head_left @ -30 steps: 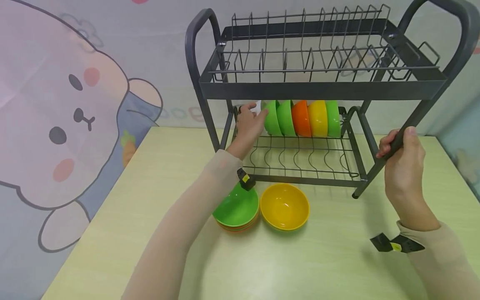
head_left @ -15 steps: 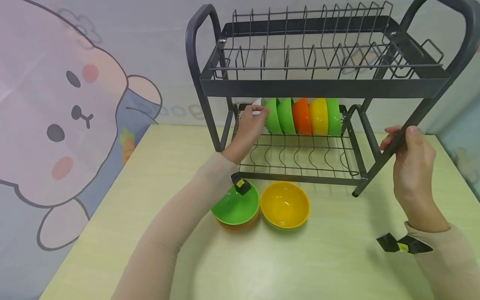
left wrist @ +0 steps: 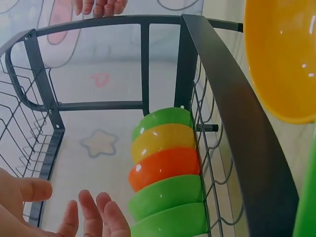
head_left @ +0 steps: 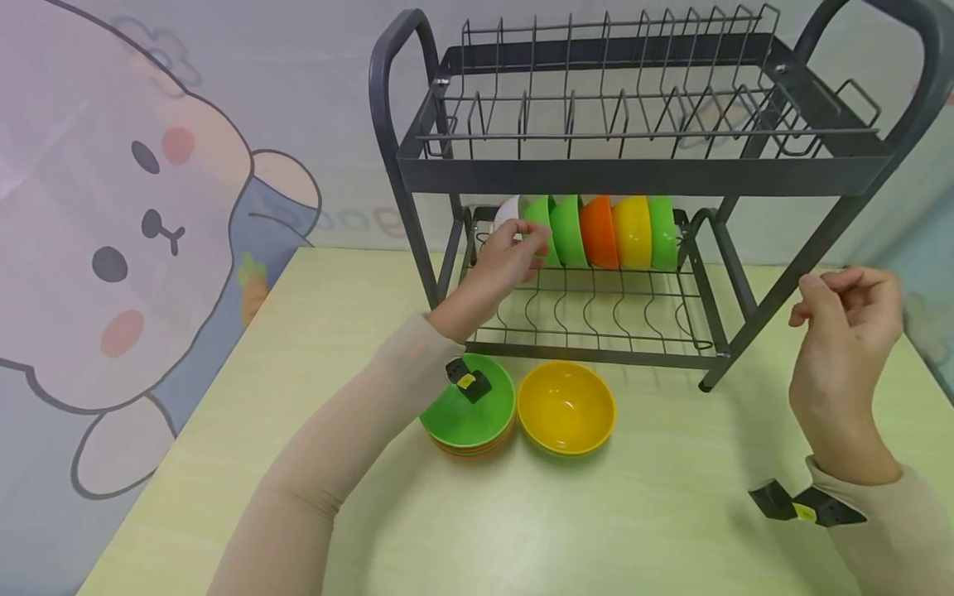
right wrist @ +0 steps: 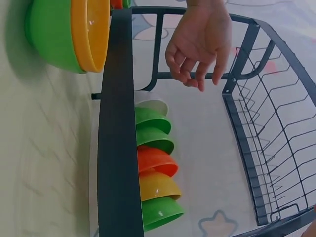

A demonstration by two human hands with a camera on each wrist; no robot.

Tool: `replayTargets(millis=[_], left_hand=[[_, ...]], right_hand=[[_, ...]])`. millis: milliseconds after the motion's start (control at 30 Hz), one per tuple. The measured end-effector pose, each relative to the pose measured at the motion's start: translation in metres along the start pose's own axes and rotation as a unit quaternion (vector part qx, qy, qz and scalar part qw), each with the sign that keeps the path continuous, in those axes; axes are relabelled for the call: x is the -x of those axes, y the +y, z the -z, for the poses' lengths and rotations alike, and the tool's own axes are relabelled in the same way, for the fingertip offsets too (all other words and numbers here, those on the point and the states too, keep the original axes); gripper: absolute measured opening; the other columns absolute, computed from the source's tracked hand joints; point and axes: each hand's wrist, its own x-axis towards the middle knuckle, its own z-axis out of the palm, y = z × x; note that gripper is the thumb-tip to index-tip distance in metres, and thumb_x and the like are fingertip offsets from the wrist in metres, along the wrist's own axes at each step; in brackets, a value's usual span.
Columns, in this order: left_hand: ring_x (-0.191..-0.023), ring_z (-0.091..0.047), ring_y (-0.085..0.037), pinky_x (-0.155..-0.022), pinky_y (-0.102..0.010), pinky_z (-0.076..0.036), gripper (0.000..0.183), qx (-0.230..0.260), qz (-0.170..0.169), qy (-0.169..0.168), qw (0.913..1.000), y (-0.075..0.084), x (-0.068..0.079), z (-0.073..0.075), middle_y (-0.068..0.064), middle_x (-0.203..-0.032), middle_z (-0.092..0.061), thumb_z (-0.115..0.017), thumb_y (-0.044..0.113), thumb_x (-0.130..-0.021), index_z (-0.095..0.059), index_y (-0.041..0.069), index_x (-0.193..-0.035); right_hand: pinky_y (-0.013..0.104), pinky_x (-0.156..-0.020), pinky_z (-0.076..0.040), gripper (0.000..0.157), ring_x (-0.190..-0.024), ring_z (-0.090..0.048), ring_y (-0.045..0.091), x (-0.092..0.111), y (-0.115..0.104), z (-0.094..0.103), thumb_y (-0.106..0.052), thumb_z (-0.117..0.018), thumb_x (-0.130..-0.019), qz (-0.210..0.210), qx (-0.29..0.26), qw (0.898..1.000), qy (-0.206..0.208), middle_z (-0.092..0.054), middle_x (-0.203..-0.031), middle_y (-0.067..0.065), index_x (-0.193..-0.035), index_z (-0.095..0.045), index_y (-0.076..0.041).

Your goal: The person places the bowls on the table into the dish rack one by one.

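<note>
My left hand (head_left: 509,258) hovers before the left end of a row of bowls on the rack's lower tier, fingers loosely bent and holding nothing. A white bowl (head_left: 508,212) stands on edge at that end. Beside it are two green bowls (head_left: 568,233), an orange bowl (head_left: 599,234), a yellow bowl (head_left: 632,234) and another green bowl (head_left: 662,234). In the right wrist view the left hand (right wrist: 201,47) hangs apart from the bowls, palm showing. My right hand (head_left: 845,364) is just right of the dish rack's (head_left: 641,177) front post, fingers loosely curled around nothing.
On the table (head_left: 596,521), a green bowl (head_left: 471,418) tops a stack with orange below. A yellow bowl (head_left: 566,410) sits right of it, nested in a green one (right wrist: 49,34). The rack's wire upper tier (head_left: 633,103) overhangs the bowl row.
My left hand has come off the white bowl and shifted slightly right, leaving that bowl in place. The right hand has let go of the rack's post and moved to the right.
</note>
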Motion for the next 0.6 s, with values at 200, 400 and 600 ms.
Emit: replayTargets(millis=[200, 400, 600], left_hand=[[-0.102, -0.063, -0.023, -0.093, -0.035, -0.053, 0.032, -0.010, 0.010, -0.037, 0.9992, 0.003, 0.010, 0.002, -0.011, -0.118, -0.060, -0.052, 0.031, -0.105, -0.052, 0.009, -0.128], [-0.105, -0.063, -0.025, -0.092, -0.033, -0.054, 0.030, -0.022, 0.016, -0.083, 0.9962, 0.002, 0.020, 0.004, -0.012, -0.119, -0.061, -0.056, 0.026, -0.104, -0.053, 0.008, -0.128], [-0.106, -0.064, -0.027, -0.095, -0.038, -0.053, 0.032, -0.023, 0.023, -0.123, 0.9919, 0.002, 0.031, 0.007, -0.013, -0.124, -0.062, -0.058, 0.021, -0.102, -0.052, 0.007, -0.130]], right_hand=[[0.022, -0.053, -0.042, 0.013, -0.056, -0.044, 0.021, 0.013, -0.003, -0.004, 0.020, -0.059, -0.084, 0.070, -0.021, 0.997, -0.036, -0.051, -0.081, 0.018, -0.085, -0.054, 0.008], [0.019, -0.062, -0.048, 0.015, -0.067, -0.053, 0.019, 0.028, -0.002, -0.005, 0.022, -0.058, -0.085, 0.086, 0.029, 0.981, -0.169, -0.056, -0.084, 0.016, -0.098, -0.055, 0.015], [0.014, -0.075, -0.048, 0.026, -0.083, -0.056, 0.014, 0.045, 0.003, -0.003, 0.021, -0.060, -0.086, 0.105, 0.242, 0.911, -0.317, -0.059, -0.099, 0.006, -0.110, -0.053, 0.017]])
